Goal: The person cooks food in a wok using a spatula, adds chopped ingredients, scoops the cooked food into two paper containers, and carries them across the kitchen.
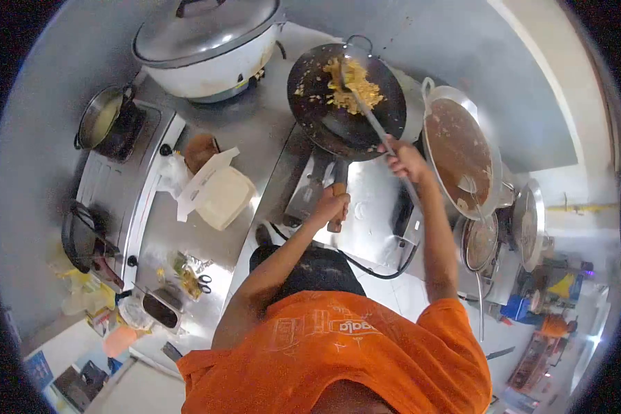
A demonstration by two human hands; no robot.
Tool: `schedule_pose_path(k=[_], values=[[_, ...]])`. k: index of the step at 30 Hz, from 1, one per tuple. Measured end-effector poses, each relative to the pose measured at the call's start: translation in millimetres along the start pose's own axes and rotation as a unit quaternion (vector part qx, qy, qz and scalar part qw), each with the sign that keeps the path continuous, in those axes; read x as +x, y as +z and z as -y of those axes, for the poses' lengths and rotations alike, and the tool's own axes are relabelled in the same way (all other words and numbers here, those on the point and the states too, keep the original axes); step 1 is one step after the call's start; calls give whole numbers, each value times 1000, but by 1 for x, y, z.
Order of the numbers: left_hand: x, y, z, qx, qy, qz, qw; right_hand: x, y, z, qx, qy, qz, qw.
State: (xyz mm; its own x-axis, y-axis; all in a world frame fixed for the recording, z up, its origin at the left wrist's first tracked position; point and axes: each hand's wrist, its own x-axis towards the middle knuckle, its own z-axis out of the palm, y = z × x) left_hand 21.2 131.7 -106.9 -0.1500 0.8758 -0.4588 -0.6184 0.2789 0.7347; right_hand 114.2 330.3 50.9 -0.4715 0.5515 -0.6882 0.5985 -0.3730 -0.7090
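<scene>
A dark wok (338, 131) sits on the stove at the top middle, tilted slightly towards me. In it lies a heap of yellow-brown food (359, 83) that looks like fried rice, with loose bits up the sides. My left hand (331, 205) is closed around the wok's wooden handle (336, 225). My right hand (406, 162) grips the long metal shaft of a wok spatula (371, 117). The head of the spatula rests in the food, so its exact shape is partly hidden.
Right of the wok stands a large pot of brown liquid (459, 152) with a strainer in it. A lidded rice cooker (207, 76) is at upper left. A white foam box (224, 199) lies open on the steel counter, near scissors (204, 283) and a side stove with a pot (103, 121).
</scene>
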Motion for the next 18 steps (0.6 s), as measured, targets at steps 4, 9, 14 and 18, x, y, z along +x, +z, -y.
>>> schedule_pose_path(k=[4, 9, 14, 18], values=[[2, 4, -3, -77, -107, -7, 991, 6, -3, 7, -383, -13, -99, 918], [-21, 2, -17, -95, -113, -2, 989, 48, -18, 1, -590, -15, 21, 807], [-7, 14, -15, -100, -81, 13, 992, 89, -95, -42, -495, -184, 44, 848], [-17, 14, -16, -46, -112, -4, 993, 67, -63, -22, -512, -54, 22, 857]])
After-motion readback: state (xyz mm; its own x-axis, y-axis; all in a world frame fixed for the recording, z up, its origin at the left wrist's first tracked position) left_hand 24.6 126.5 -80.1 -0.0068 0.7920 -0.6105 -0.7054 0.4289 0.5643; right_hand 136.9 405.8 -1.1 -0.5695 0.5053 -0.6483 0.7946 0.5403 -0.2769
